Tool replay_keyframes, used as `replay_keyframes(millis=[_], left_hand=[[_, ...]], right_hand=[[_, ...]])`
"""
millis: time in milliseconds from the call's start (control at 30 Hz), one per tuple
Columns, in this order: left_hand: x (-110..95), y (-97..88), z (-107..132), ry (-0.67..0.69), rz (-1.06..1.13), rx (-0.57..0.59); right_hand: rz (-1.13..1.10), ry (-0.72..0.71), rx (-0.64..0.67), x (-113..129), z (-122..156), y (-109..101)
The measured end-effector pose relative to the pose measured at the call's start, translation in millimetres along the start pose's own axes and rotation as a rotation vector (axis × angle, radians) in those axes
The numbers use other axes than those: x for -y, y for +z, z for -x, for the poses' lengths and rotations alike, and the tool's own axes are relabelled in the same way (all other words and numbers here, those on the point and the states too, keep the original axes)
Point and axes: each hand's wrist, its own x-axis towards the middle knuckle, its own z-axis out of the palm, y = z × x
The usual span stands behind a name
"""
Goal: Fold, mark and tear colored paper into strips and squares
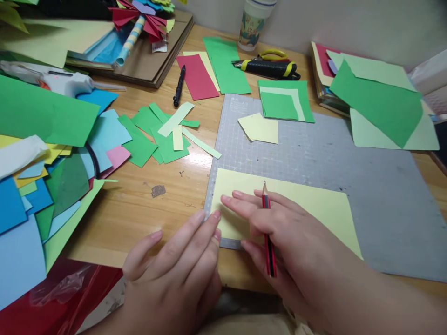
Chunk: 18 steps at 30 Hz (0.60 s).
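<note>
A pale yellow sheet of paper lies on the near left part of the grey cutting mat. My left hand is open at the sheet's left edge, its fingers stretched out and the fingertips at the paper's near left corner. Over the sheet is my right hand, with a red and black pencil tucked between its fingers, the sharpened tip pointing away from me. The index finger of that hand reaches toward the left side of the paper. Farther up the mat sits a small pale yellow paper piece.
Green paper squares lie at the mat's far edge, near a black and yellow tool and a paper cup. Green scraps, a black pen, a white glue gun and piled coloured paper are leftward.
</note>
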Motion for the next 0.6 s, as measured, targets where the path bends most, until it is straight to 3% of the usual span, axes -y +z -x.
replay_keyframes(millis=[167, 333, 600], left_hand=[[0, 1.0, 1, -0.011, -0.005, -0.014], [0, 2.9, 4, -0.013, -0.027, -0.036], [0, 0.3, 2, 0.002, -0.058, -0.028]], right_hand=[[0.04, 0.167, -0.012, -22, 6, 2], [0.103, 0.267, -0.112, -36, -15, -2], [0.09, 0.431, 0.062, -32, -45, -17]])
